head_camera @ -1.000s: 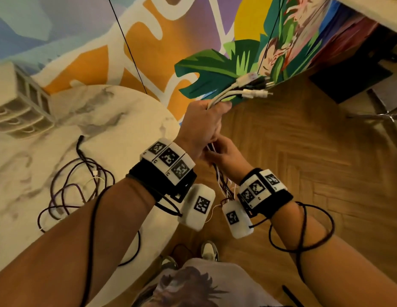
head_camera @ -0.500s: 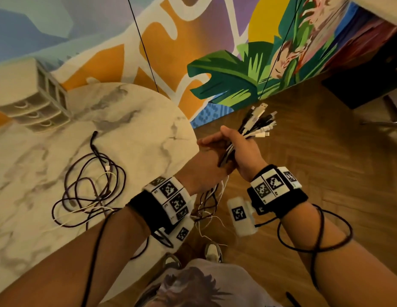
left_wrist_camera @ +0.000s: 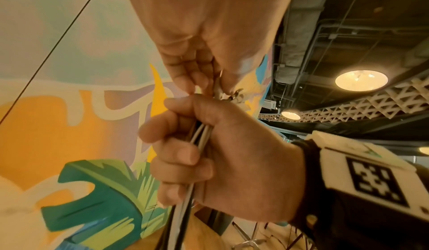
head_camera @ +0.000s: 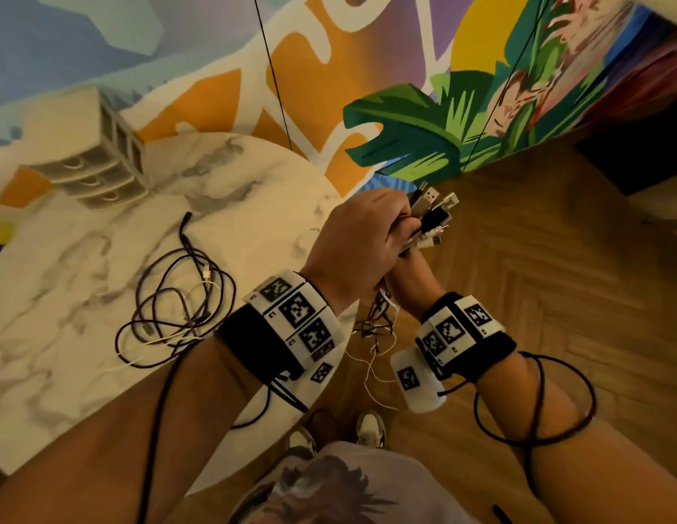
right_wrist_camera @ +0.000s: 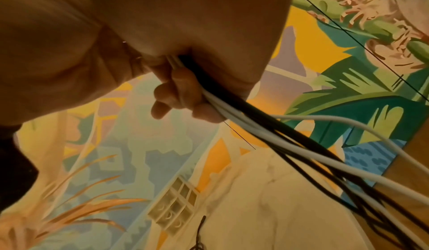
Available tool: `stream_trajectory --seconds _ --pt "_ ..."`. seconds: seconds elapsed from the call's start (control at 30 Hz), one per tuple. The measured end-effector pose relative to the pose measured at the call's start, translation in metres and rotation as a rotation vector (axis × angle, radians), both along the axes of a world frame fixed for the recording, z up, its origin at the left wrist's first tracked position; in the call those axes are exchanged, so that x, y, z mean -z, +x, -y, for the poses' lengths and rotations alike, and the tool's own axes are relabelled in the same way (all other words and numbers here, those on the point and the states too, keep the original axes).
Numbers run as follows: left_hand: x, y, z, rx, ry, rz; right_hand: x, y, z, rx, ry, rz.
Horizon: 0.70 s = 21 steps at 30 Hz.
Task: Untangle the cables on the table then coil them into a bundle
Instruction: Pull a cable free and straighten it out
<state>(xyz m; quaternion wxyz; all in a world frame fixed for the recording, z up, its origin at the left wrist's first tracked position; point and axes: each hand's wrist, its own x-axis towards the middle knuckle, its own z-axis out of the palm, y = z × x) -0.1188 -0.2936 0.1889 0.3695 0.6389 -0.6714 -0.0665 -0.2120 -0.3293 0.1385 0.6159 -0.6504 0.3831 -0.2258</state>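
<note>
Above parquet, black-and-white cables [head_camera: 431, 221] bunched.

From my station, the left hand [head_camera: 357, 243] covers most of the right hand [head_camera: 408, 281] in the head view. I cannot count the bundled cables [head_camera: 433, 217] inside either fist. Their hanging lengths [right_wrist_camera: 348, 171] run off the right-wrist picture's edge. The table tangle [head_camera: 178, 315] is too intertwined to separate.
</note>
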Motion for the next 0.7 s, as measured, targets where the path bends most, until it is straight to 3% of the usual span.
stream_trajectory --seconds 0.17,0.4,0.47,0.6,0.7 --pt "-0.005 0.004 -0.003 -0.017 -0.111 -0.001 -0.005 0.005 0.000 -0.001 -0.013 0.101" --pt "-0.008 0.009 0.004 -0.010 -0.179 -0.012 -0.002 0.009 -0.006 -0.079 -0.022 0.047" --pt "-0.007 0.012 0.011 0.017 -0.125 0.076 0.003 0.012 -0.008 -0.126 -0.019 0.044" --pt "-0.003 0.018 0.018 0.253 0.190 0.145 0.010 0.014 -0.012 -0.173 -0.033 0.025" --pt "0.009 0.020 0.011 0.271 0.081 0.079 0.003 0.008 -0.011 -0.195 -0.025 -0.032"
